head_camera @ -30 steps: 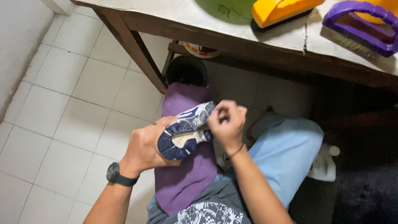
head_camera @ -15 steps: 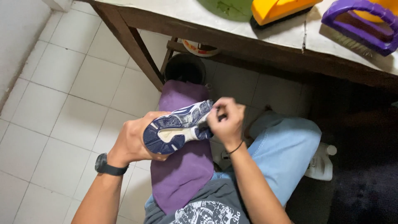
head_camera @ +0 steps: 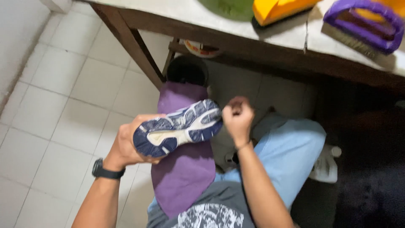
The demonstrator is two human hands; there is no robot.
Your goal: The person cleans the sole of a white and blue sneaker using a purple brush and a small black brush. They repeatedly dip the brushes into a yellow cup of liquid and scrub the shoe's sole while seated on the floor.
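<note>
At centre frame the left hand grips a blue-and-white rubber-soled sports shoe, fingers wrapped under the heel end, the sole turned up toward the camera. Compared with the picture a second ago, the shoe now lies longer and flatter across the frame, heel at centre left and toe toward centre right; the sole pattern shows more fully. The right hand is closed into a fist just beside the toe end; whether it pinches anything cannot be told, as the fingers hide it and the picture is blurred. It has stayed at the toe throughout.

Beneath the shoe a purple cloth is draped over the lap, running from upper centre to lower centre. A black wristwatch sits on the left wrist. In the upper right, on the pale tabletop, lie a purple-handled scrubbing brush and a yellow plastic object.

Judgement: the work appears to centre on the sole, now turned for fuller access.
</note>
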